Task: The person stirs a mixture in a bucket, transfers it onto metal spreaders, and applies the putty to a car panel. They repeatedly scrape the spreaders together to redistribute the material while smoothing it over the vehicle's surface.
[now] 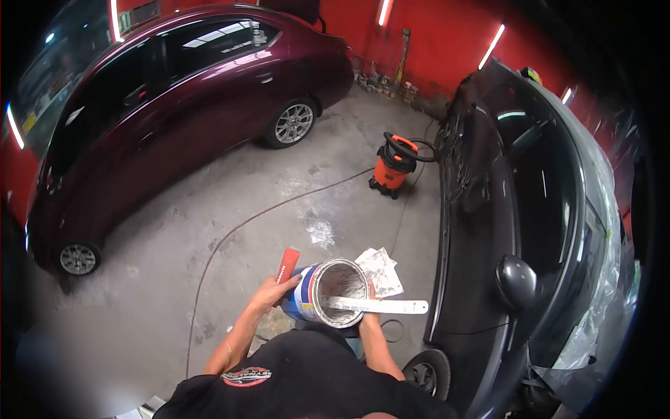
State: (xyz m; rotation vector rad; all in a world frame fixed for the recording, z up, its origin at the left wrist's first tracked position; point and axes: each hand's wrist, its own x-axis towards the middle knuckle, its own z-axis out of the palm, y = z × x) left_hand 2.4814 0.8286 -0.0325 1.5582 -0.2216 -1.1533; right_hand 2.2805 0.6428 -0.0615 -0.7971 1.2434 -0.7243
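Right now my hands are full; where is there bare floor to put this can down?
The can could likely go on the bare floor between the maroon car and the long hose; a white-smeared patch lies between the hose, the orange vacuum and the dark car. It is crowded at the red wall's foot, lined with small items.

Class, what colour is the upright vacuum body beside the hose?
The vacuum body is orange, seen best in the head view.

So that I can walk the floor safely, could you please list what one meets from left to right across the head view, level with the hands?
Thin dark red hose on the floor, bare left hand, round blue-and-white can, bare right hand, glossy dark oval car mirror.
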